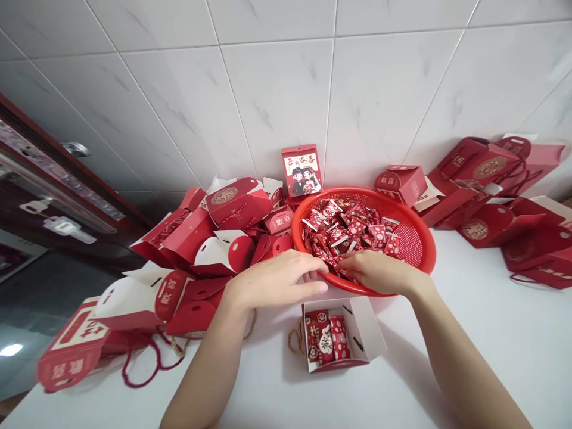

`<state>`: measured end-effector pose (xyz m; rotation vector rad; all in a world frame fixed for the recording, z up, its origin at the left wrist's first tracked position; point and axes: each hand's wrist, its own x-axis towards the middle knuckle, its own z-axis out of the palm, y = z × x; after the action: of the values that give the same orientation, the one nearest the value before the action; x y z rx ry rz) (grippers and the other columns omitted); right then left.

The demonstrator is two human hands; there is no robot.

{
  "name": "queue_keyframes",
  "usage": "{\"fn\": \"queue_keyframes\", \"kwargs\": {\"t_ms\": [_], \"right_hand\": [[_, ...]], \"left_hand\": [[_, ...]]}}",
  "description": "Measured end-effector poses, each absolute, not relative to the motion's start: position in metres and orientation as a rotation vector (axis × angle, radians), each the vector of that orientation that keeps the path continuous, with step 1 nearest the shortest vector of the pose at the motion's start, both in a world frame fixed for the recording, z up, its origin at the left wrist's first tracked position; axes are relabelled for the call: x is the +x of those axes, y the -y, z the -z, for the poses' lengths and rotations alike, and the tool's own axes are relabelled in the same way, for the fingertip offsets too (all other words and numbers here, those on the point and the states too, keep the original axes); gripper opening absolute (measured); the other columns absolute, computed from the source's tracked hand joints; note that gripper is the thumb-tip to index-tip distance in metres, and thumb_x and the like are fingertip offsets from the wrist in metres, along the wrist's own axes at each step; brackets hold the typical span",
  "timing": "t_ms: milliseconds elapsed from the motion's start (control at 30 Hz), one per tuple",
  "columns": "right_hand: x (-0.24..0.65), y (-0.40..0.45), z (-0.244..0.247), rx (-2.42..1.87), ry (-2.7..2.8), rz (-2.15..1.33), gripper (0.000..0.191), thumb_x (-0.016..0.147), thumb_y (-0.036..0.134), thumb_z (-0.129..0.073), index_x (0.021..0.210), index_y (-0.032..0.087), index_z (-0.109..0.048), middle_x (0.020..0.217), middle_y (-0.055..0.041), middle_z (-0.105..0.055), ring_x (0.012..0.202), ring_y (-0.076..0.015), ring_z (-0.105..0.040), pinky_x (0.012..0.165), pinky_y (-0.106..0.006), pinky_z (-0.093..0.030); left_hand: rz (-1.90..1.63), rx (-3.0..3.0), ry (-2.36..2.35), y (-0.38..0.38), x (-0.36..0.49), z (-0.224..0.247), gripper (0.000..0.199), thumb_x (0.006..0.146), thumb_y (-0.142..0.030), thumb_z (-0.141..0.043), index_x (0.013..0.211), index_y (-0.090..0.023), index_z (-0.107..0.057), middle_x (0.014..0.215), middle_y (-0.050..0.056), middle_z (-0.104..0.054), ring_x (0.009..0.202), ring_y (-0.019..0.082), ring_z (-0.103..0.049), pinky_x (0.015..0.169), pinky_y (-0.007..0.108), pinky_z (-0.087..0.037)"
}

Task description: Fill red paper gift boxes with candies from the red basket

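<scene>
A round red plastic basket [426,238] holds a heap of small red wrapped candies [353,229]. My right hand [375,269] reaches over its near rim, fingertips down among the candies; what they hold, if anything, is hidden. At the basket's near left rim is my left hand [286,277], its fingers curled and its thumb stretched to the right, with no object showing between them. Below both hands an open box [373,333], white inside, stands on the white table [263,381]. Red packets [328,339] lie in its left part.
Many red boxes [236,202] crowd the left side, some with cord handles. More red boxes [482,167] stand at the right. A box with a cartoon couple [304,173] leans against the tiled wall [277,89]. Dark red furniture [67,196] is at the far left.
</scene>
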<state>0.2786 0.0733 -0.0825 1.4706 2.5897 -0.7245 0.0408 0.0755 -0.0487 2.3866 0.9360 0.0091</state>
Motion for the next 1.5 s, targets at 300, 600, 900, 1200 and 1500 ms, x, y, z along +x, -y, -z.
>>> {"fn": "queue_keyframes", "kwargs": {"t_ms": [300, 600, 900, 1200, 1500], "right_hand": [[0.275, -0.082, 0.089, 1.571, -2.368, 0.75, 0.042, 0.093, 0.014, -0.045, 0.115, 0.027, -0.078, 0.12, -0.0047, -0.075, 0.096, -0.0214, -0.071, 0.076, -0.029, -0.047], [0.263, -0.082, 0.094, 1.907, -2.153, 0.472, 0.039, 0.103, 0.026, -0.037, 0.117, 0.011, -0.071, 0.127, -0.0212, -0.069, 0.111, -0.034, -0.069, 0.084, -0.04, -0.052], [0.26, -0.083, 0.098, 1.905, -2.16, 0.437, 0.035, 0.099, 0.023, -0.046, 0.123, 0.012, -0.069, 0.136, -0.0211, -0.064, 0.116, -0.0346, -0.068, 0.086, -0.039, -0.053], [0.261, -0.085, 0.101, 1.913, -2.163, 0.438, 0.034, 0.1, 0.023, -0.045, 0.123, 0.014, -0.069, 0.125, -0.0202, -0.07, 0.114, -0.0322, -0.069, 0.087, -0.037, -0.051], [0.26, -0.084, 0.097, 1.89, -2.182, 0.461, 0.034, 0.099, 0.025, -0.048, 0.122, 0.012, -0.069, 0.133, -0.0187, -0.067, 0.118, -0.0347, -0.067, 0.086, -0.039, -0.053]], "left_hand": [[-0.061, 2.415, -0.921, -0.079, 0.041, 0.05, 0.029, 0.101, -0.036, -0.052, 0.118, -0.02, -0.07, 0.124, 0.008, -0.072, 0.112, 0.026, -0.066, 0.091, 0.034, -0.049], [-0.444, 2.426, -1.016, -0.091, 0.051, 0.065, 0.026, 0.101, -0.025, -0.049, 0.109, -0.019, -0.074, 0.113, 0.005, -0.073, 0.104, 0.02, -0.066, 0.098, 0.032, -0.048], [0.072, 2.604, -1.257, -0.117, 0.082, 0.08, 0.037, 0.088, -0.005, -0.043, 0.081, -0.015, -0.078, 0.09, 0.012, -0.079, 0.096, 0.028, -0.068, 0.102, 0.043, -0.044], [0.193, 2.518, -1.072, -0.156, 0.102, 0.091, 0.063, 0.078, 0.003, -0.046, 0.126, -0.027, -0.073, 0.129, 0.003, -0.074, 0.116, 0.022, -0.07, 0.094, 0.025, -0.051], [0.015, 2.433, -1.08, -0.163, 0.096, 0.096, 0.072, 0.077, 0.009, -0.042, 0.139, -0.022, -0.059, 0.142, 0.003, -0.065, 0.128, 0.018, -0.062, 0.106, 0.024, -0.047]]}}
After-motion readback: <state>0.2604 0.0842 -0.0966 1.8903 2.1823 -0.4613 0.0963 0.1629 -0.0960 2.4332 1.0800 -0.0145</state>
